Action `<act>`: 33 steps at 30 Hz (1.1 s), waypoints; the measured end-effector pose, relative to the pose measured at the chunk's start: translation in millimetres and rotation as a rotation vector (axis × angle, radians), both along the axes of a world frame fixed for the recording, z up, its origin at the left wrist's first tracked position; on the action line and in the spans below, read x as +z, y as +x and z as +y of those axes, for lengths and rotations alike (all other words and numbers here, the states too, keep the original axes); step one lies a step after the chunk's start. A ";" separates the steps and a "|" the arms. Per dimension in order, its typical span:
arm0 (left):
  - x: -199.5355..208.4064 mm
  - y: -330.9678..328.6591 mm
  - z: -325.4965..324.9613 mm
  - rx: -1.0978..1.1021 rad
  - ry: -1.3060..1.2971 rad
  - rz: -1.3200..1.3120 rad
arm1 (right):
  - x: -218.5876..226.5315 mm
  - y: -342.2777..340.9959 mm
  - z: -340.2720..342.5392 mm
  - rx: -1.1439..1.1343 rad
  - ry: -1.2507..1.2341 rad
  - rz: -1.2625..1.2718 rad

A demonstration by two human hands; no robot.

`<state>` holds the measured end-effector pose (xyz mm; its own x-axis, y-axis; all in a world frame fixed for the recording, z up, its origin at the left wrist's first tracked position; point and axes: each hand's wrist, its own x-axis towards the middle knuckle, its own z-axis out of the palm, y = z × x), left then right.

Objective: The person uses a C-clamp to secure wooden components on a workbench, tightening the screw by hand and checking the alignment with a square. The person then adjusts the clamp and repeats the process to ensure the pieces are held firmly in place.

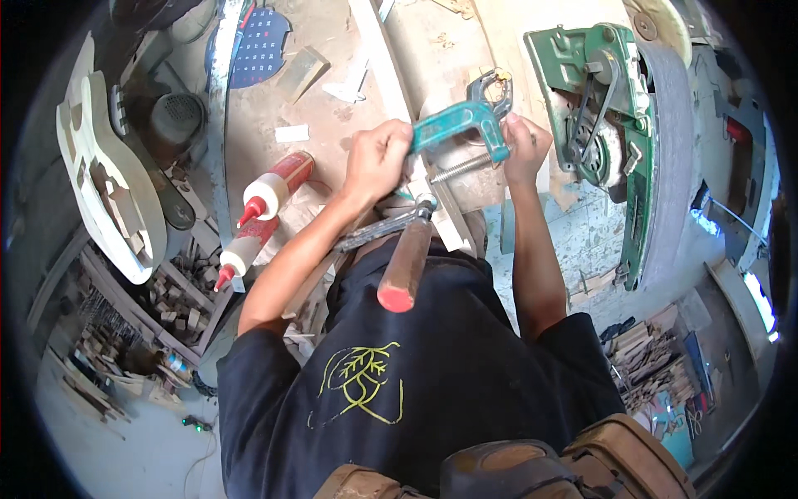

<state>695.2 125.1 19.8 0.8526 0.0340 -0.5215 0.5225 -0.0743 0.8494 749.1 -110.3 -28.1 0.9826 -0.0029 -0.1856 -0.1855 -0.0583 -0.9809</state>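
Note:
A green C-clamp [453, 125] is held between my two hands over the workbench. My left hand [376, 162] is closed around its left end. My right hand [525, 150] has its fingers bent at the other end, by the threaded screw [462, 168]; what lies inside those fingers is partly hidden. Under the clamp runs a long pale wood strip [382, 62]. Nearer my body, a bar clamp with a brown, red-ended wooden handle [407, 266] sits at the strip's near end, handle pointing toward me. Just beyond the green clamp lies a black spring clamp [497, 90].
Two glue bottles with red tips, one [278, 187] behind the other [248, 247], lie left of my left forearm. A green belt-driven machine [594, 108] stands right. At far left is a pale guitar-shaped wooden body [108, 179]. A wood block [303, 73] rests on the bench [258, 116].

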 end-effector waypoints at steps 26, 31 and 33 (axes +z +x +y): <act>-15.0 -8.2 -0.5 -0.063 0.224 -0.558 | 40.4 5.6 -25.4 0.145 -0.468 0.457; -7.3 -8.8 1.1 -0.069 0.194 -0.500 | 56.0 27.1 -33.4 0.325 -0.281 0.816; -9.7 -8.6 -1.2 -0.081 0.205 -0.541 | 47.6 24.6 -41.2 0.327 -0.201 0.782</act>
<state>686.6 123.9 10.1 0.9999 0.0118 -0.0007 0.0040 -0.2868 0.9580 773.7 -151.5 19.6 0.5308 0.1522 -0.8337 -0.7453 -0.3845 -0.5447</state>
